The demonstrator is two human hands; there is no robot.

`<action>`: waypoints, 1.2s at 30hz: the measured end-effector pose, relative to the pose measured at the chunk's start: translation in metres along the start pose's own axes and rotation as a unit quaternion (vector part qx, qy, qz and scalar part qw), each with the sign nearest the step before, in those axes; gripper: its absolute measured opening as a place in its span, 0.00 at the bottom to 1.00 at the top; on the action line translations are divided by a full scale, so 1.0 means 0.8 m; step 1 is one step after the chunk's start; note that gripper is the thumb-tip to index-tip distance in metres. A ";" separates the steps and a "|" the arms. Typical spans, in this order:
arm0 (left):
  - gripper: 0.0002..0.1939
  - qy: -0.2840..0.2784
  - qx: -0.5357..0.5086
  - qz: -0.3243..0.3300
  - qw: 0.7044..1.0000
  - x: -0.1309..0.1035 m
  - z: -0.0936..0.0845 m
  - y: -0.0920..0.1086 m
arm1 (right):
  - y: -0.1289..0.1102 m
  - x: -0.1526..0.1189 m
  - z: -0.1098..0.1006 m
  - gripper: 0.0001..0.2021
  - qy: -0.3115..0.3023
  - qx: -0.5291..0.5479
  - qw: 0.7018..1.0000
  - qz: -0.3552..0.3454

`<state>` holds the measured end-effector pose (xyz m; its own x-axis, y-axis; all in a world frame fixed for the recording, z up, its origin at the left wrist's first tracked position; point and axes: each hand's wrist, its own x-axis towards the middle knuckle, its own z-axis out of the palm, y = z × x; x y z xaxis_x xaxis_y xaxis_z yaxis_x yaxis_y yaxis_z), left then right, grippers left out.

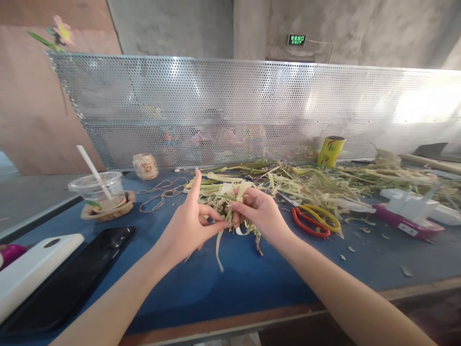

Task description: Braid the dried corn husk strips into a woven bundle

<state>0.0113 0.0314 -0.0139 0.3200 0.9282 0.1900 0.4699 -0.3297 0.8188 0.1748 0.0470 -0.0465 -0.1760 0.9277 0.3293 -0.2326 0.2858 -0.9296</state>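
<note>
Between my two hands is a bundle of dried plant strips point(229, 211), pale green and straw-coloured, with loose ends hanging below. My left hand point(192, 218) pinches it at the lower left with thumb and fingertips, while the index finger points up. From the other side, my right hand point(257, 211) closes its thumb and fingers on the upper part of the bundle. One long strip point(219, 252) dangles under the left fingertips. Scissors point(315, 221) with one red and one yellow handle lie to the right of my right hand, their blades partly under plant scraps.
A pile of dried stalks point(306, 180) spreads across the back of the blue table point(223, 298). At left are a plastic cup point(97, 185) with a straw, twine point(163, 194) and a black phone point(75, 274). A yellow can point(330, 151) and purple-white box point(406, 218) stand at right.
</note>
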 end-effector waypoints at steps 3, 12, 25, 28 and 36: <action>0.54 0.070 -0.013 0.035 0.997 0.001 -0.003 0.000 | 0.003 0.000 0.001 0.12 -0.030 -0.007 1.000 0.006; 0.51 0.079 -0.059 -0.027 0.995 -0.001 -0.005 0.013 | -0.005 -0.016 0.012 0.11 -0.154 -0.097 0.981 0.062; 0.53 0.126 -0.152 -0.006 0.980 0.007 -0.015 0.003 | 0.003 -0.013 0.013 0.11 -0.133 -0.019 0.986 0.095; 0.49 0.063 -0.072 0.006 0.995 0.008 -0.016 -0.003 | -0.002 -0.012 0.010 0.10 -0.130 -0.023 0.987 0.094; 0.42 0.004 0.028 0.037 0.999 0.008 -0.024 -0.006 | 0.001 -0.006 0.001 0.09 -0.089 -0.043 0.991 0.087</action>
<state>-0.0049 0.0422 -0.0064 0.3487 0.9023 0.2535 0.4909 -0.4062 0.7707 0.1749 0.0427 -0.0490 -0.3745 0.9097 0.1794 -0.1023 0.1518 -0.9831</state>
